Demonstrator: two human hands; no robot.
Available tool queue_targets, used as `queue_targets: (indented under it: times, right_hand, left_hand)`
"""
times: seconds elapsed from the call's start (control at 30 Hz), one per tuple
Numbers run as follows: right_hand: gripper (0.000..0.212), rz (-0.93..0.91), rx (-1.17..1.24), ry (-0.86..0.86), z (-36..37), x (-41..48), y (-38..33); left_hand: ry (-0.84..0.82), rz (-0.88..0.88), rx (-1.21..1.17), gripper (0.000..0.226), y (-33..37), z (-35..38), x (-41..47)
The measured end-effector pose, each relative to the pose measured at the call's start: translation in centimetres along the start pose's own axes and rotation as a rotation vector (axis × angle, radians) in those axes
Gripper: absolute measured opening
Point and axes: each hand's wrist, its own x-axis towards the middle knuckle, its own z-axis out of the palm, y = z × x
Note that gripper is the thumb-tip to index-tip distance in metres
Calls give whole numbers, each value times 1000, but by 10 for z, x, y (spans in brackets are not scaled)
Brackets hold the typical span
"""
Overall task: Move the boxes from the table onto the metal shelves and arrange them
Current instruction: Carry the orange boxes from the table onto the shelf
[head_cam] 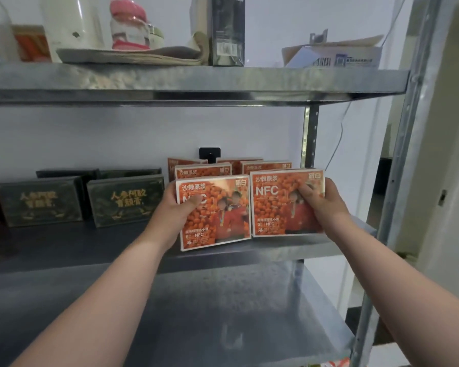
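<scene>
Left hand and right hand each clasp an orange box, left box, right box, upright, fronting matching rows on the middle shelf

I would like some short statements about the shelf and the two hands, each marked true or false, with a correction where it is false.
1. Each hand holds one orange box. True: the left hand grips the left orange box and the right hand grips the right orange box.
2. The two held boxes lie flat, face down. False: they stand upright, printed fronts toward the camera.
3. More orange boxes stand behind the held ones. True: the rear orange boxes show above them.
4. The dark green boxes are right of the orange ones. False: they are to the left.
5. The top shelf is bare. False: bottles and cartons stand on it.
</scene>
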Motion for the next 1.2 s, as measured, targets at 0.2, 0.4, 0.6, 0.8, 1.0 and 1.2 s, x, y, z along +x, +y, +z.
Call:
queue_targets:
  times: [0.2, 0.4, 0.6, 0.8, 1.0, 1.2]
  right_hand:
    - [44, 29, 48, -120, -3, 52, 29]
    - [45, -21, 9, -250, -1, 86, 47]
    - [42, -34, -95, -228, 0, 97, 54]
    - [92, -94, -172, -234, -1, 91, 58]
    - [100, -77, -270, -230, -1, 81, 56]
    - [101, -42, -637, -125, -16, 43, 54]
  left_hand:
    - [67, 16, 150, 47, -9, 17, 37]
    - [143, 166, 331, 63, -13, 10, 45]
    - [228, 298, 596, 63, -16, 3, 54]
    - [281, 390, 884, 68, -19, 7, 51]
    - [294, 491, 1141, 69, -29, 9, 42]
    - [384, 777, 1280, 50, -50, 5, 8]
